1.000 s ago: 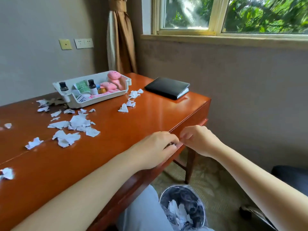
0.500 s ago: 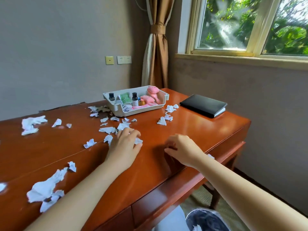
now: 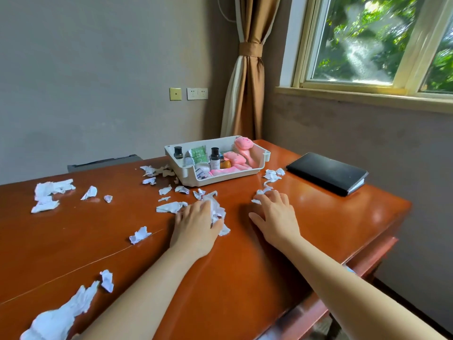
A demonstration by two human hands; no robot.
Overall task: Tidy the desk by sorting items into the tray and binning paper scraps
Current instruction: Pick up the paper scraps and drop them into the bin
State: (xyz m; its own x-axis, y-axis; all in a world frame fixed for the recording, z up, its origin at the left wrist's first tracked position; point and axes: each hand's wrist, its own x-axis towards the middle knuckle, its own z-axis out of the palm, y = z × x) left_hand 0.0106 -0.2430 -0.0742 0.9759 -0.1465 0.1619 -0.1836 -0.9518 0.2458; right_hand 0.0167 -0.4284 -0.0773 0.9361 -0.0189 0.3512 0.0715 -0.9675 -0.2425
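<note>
We're scrunching a wad of paper scraps in our left hand, fingers curling round it. Our right hand is lying flat, fingertips touching a scrap. The tray is sitting just beyond both.

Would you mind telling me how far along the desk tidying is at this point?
Done: bottles and pink toys sit in the white tray. In hand: the left hand grips crumpled scraps; the right hand touches another scrap. Left: many torn scraps litter the desk.
</note>
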